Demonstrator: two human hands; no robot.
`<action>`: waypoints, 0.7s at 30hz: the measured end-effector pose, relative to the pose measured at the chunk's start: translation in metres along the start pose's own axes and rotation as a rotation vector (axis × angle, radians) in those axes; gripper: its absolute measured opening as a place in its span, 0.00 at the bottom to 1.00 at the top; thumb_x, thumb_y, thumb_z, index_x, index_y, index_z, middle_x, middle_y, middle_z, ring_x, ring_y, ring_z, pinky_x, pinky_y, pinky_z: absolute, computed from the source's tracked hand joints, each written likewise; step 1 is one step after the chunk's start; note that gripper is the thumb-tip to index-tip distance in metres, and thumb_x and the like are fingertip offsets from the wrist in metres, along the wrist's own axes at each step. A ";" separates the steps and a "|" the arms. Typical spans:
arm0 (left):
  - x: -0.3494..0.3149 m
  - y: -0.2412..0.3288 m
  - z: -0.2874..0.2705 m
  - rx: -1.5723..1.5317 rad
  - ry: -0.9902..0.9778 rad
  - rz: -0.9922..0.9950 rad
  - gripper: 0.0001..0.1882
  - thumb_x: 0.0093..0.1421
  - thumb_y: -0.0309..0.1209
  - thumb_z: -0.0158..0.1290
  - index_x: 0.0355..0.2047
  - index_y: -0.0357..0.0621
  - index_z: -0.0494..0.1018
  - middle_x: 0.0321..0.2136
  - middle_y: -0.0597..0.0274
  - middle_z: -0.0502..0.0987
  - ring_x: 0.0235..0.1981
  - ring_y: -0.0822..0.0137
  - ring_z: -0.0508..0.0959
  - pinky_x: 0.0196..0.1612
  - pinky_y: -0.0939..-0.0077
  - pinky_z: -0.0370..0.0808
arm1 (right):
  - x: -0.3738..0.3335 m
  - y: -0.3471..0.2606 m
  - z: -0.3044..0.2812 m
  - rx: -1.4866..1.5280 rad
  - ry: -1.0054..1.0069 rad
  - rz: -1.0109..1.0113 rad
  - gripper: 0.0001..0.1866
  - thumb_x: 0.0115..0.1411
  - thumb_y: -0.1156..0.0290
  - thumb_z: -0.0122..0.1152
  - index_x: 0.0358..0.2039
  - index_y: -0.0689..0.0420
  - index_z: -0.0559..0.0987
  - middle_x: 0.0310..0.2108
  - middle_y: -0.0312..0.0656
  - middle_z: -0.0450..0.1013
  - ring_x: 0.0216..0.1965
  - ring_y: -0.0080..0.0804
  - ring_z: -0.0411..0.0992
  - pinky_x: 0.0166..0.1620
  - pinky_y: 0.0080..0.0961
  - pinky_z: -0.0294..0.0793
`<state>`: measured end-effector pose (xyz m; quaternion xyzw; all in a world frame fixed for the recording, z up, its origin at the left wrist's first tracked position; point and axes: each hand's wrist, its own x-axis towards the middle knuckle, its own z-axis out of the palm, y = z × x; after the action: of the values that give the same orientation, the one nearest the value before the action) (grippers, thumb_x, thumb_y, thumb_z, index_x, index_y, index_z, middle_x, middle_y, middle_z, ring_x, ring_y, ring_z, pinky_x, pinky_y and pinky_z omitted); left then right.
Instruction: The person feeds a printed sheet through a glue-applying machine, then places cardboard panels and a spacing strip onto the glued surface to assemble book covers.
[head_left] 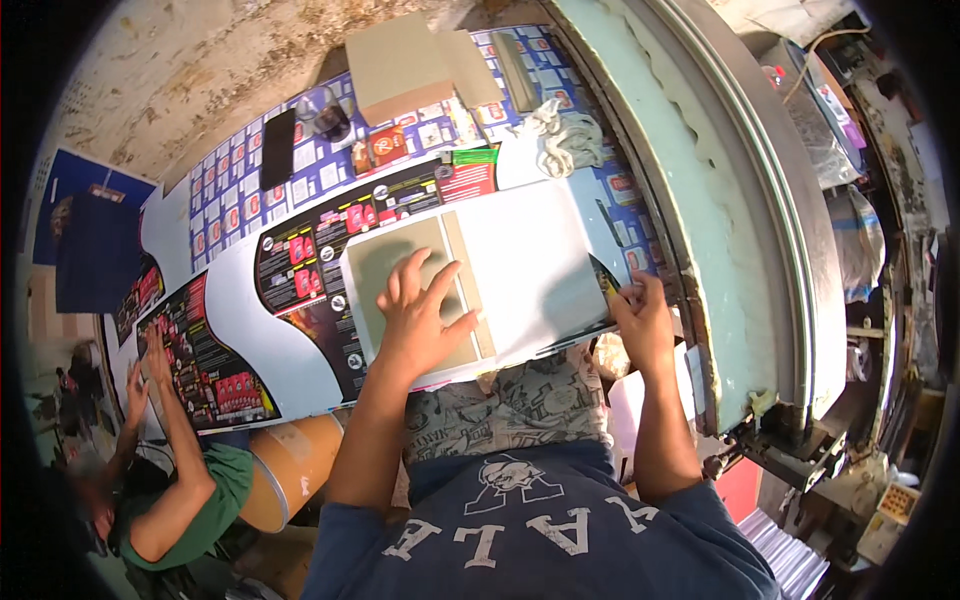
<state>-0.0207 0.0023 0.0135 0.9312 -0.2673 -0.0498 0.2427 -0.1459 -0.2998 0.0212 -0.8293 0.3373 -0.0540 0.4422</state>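
Two pieces of flat grey-brown cardboard, a broad panel [372, 275] and a narrow strip [457, 240], lay side by side on a smooth white paper sheet [530, 270] at the near side. Through the head view I saw the bare left hand [413, 318] resting on the panel, its fingers spread apart and reaching over the strip. The bare right hand [643, 312] had its fingers bunched together at the sheet's right edge; I could not tell whether they had hold of it. In my judgement, a tug from the right could have dragged the sheet crooked, and a slipping left palm could have spoiled the thin gap between panel and strip. On the far side, a careless reach could have tipped the clear round cup [325, 112].

Red-and-white labels repeated across a glossy blue sheet [215, 215], pink product pictures marked a black-and-white printed sheet [320, 240], and big white letters crossed the dark blue shirt [525, 540]. The finer writing was too small for me to read.
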 end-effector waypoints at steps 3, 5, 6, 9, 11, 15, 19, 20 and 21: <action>0.034 0.016 0.008 -0.014 0.056 0.183 0.29 0.50 0.46 0.67 0.53 0.56 0.78 0.65 0.51 0.59 0.67 0.46 0.56 0.63 0.45 0.54 | -0.013 0.016 -0.007 0.023 0.007 0.034 0.33 0.58 0.69 0.68 0.62 0.66 0.66 0.40 0.49 0.79 0.30 0.31 0.78 0.35 0.28 0.78; 0.058 0.026 0.015 -0.021 0.051 0.255 0.24 0.50 0.47 0.66 0.47 0.58 0.80 0.65 0.51 0.60 0.67 0.46 0.56 0.63 0.47 0.53 | -0.019 0.008 0.002 0.116 -0.017 0.047 0.36 0.58 0.69 0.68 0.63 0.67 0.64 0.39 0.49 0.79 0.29 0.31 0.77 0.36 0.27 0.78; 0.067 0.028 0.018 0.005 0.019 0.258 0.23 0.50 0.47 0.66 0.47 0.58 0.80 0.65 0.52 0.60 0.68 0.47 0.55 0.63 0.47 0.53 | -0.019 0.004 0.007 0.152 -0.051 0.082 0.37 0.57 0.68 0.69 0.63 0.67 0.63 0.38 0.50 0.79 0.30 0.32 0.78 0.36 0.29 0.78; 0.085 0.030 0.023 0.079 -0.038 0.263 0.23 0.49 0.46 0.65 0.46 0.58 0.80 0.65 0.52 0.60 0.69 0.48 0.53 0.63 0.46 0.52 | -0.016 -0.006 0.016 0.158 -0.103 0.092 0.41 0.54 0.68 0.69 0.65 0.65 0.61 0.36 0.53 0.80 0.31 0.38 0.80 0.35 0.34 0.79; 0.088 0.031 0.023 0.096 -0.054 0.252 0.23 0.48 0.46 0.66 0.46 0.58 0.80 0.65 0.52 0.60 0.69 0.48 0.53 0.64 0.44 0.52 | -0.022 -0.005 0.017 0.018 -0.074 -0.016 0.42 0.53 0.67 0.68 0.65 0.64 0.60 0.33 0.53 0.80 0.31 0.44 0.81 0.33 0.38 0.79; 0.091 0.034 0.020 0.099 -0.088 0.242 0.25 0.47 0.46 0.67 0.47 0.57 0.80 0.66 0.52 0.59 0.70 0.49 0.53 0.64 0.41 0.51 | -0.028 -0.010 0.017 -0.397 0.006 0.027 0.44 0.51 0.65 0.67 0.66 0.62 0.59 0.24 0.51 0.78 0.26 0.54 0.78 0.33 0.44 0.78; 0.137 0.019 0.001 0.159 -0.015 0.199 0.32 0.51 0.48 0.66 0.56 0.52 0.76 0.66 0.49 0.60 0.71 0.49 0.53 0.65 0.40 0.52 | -0.038 -0.006 0.007 -0.267 0.069 -0.102 0.21 0.58 0.64 0.66 0.48 0.61 0.74 0.22 0.51 0.77 0.23 0.50 0.77 0.31 0.41 0.76; 0.158 0.016 -0.014 0.190 0.025 0.109 0.32 0.56 0.46 0.63 0.60 0.50 0.73 0.66 0.49 0.62 0.71 0.50 0.54 0.65 0.41 0.52 | -0.038 0.000 0.005 -0.250 0.058 -0.163 0.13 0.60 0.65 0.65 0.39 0.61 0.78 0.22 0.50 0.77 0.23 0.49 0.77 0.30 0.40 0.76; 0.181 0.001 -0.023 0.257 0.132 0.086 0.31 0.58 0.45 0.62 0.60 0.49 0.72 0.66 0.50 0.63 0.71 0.50 0.55 0.66 0.41 0.52 | -0.040 -0.005 0.005 -0.216 0.106 -0.224 0.14 0.64 0.64 0.65 0.26 0.60 0.77 0.21 0.49 0.76 0.23 0.49 0.77 0.30 0.40 0.75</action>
<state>0.1379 -0.0834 0.0407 0.9435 -0.2947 0.0566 0.1402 -0.1720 -0.2700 0.0302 -0.9003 0.2697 -0.1102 0.3234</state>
